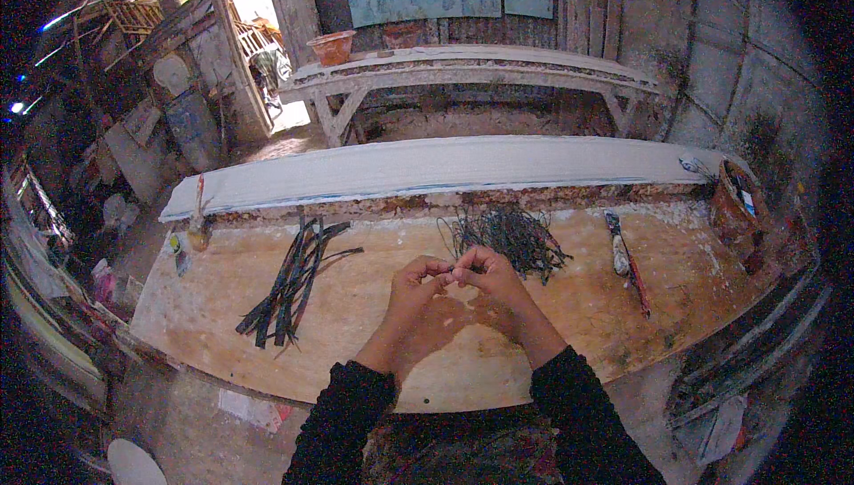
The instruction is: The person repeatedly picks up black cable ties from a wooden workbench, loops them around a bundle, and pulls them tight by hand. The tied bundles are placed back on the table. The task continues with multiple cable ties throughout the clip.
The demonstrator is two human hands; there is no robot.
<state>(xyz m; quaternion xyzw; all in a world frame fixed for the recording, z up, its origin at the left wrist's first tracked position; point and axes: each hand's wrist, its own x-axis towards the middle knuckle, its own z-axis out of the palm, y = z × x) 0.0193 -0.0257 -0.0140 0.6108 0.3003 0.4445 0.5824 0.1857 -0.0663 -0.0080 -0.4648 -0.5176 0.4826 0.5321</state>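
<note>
Wooden board [347, 343] | left hand [418, 283], right hand [495, 277] pinching dark bit [451, 269] between | dark tangle [518, 238] just beyond

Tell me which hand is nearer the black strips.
Left. The left hand is to the right of the black strips; the right hand is farther right.

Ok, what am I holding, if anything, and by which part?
A small dark piece, pinched at the fingertips where your left hand and right hand meet; it's too small to tell which part.
</note>
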